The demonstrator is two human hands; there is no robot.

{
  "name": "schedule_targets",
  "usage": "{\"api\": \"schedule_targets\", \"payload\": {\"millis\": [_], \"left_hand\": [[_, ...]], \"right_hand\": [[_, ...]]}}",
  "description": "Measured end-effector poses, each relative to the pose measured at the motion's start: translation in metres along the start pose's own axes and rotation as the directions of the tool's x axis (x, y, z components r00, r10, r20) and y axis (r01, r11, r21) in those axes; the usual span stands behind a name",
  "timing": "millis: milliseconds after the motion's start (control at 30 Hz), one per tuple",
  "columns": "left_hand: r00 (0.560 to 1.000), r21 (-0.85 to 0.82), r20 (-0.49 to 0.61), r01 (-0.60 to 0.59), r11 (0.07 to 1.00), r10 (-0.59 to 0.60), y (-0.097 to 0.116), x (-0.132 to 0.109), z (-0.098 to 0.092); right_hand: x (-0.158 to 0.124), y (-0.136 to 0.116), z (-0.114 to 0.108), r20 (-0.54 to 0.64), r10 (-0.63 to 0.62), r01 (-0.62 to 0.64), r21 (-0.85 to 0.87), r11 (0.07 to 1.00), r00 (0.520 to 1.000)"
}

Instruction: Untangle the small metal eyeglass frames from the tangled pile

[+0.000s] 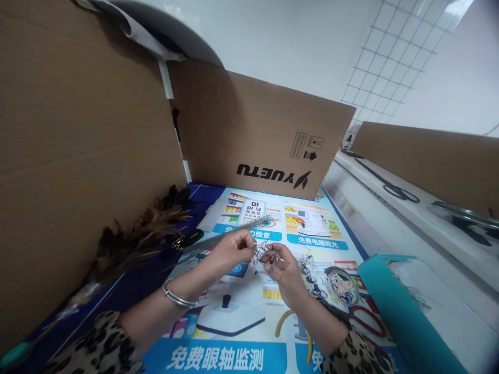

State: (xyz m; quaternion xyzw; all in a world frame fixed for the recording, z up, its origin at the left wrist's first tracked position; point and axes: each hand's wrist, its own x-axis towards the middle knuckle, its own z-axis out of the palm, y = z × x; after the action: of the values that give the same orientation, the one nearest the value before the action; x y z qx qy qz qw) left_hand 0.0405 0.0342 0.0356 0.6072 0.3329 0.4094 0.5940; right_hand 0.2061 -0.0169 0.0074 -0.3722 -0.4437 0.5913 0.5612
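- Wirework [264, 253] is held in the air between both hands, above the printed sheet [273, 327]; it is a loose, silvery tangle of thin loops and stray ends, with darker bits caught among them.
- By the left hand [240, 246], the near side of the tangle is pinched, with thumb and forefinger brought close together; a smooth, shiny metal bracelet [179, 300] is worn on that wrist.
- By the right hand [284, 266], the other side is held in curled fingers, their tips gathered narrowly around the wire.
- Just beyond the left hand, a sheaf of rods [247, 225] is laid slantwise, straight, thin and grey.
- Farther left of that hand, feathers [136, 249] are heaped, brown and black, soft and ragged, against upright cardboard [78, 130].
- Just right of the right hand, a second tangle [307, 265] of similar wire is seen on the sheet; its finer parts cannot be made out.
- Below the right hand, curved yellow handles [281, 321] are partly hidden by the forearm.
- Well to the right of the right hand, a teal box [393, 306] is set, flat-sided and straight-edged.
- Around both wrists, spotted cloth sleeves [356, 356] are worn, pushed back in soft folds.
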Motion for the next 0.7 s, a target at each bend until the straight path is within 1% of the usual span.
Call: {"api": "schedule_targets", "payload": {"millis": [133,233,333,500,600,700], "left_hand": [[1.0,-0.009,-0.01,0.006,1.0,-0.006,0.003,0.0,-0.003],[1.0,-0.011,-0.014,0.01,1.0,-0.01,0.006,0.0,-0.005],[1.0,-0.004,-0.02,0.003,1.0,-0.003,0.009,0.0,-0.006],[1.0,0.026,-0.012,-0.018,0.999,0.018,0.014,-0.002,-0.008],[0.999,0.07,-0.018,-0.033,0.997,0.034,0.014,-0.002,-0.01],[0.997,0.131,-0.049,-0.055,0.99,0.062,0.012,-0.001,-0.012]], "right_hand": [[0.0,0.002,-0.003,-0.041,-0.049,0.048,-0.026,0.999,0.998],[0.001,0.007,-0.008,-0.087,-0.099,0.091,-0.084,0.992,0.991],[0.003,0.01,-0.014,-0.119,-0.122,0.104,-0.146,0.984,0.985],[0.005,0.007,-0.018,-0.143,-0.128,0.097,-0.208,0.973,0.981],[0.006,0.006,-0.02,-0.143,-0.122,0.091,-0.207,0.974,0.982],[0.006,0.007,-0.021,-0.138,-0.11,0.082,-0.193,0.978,0.984]]}}
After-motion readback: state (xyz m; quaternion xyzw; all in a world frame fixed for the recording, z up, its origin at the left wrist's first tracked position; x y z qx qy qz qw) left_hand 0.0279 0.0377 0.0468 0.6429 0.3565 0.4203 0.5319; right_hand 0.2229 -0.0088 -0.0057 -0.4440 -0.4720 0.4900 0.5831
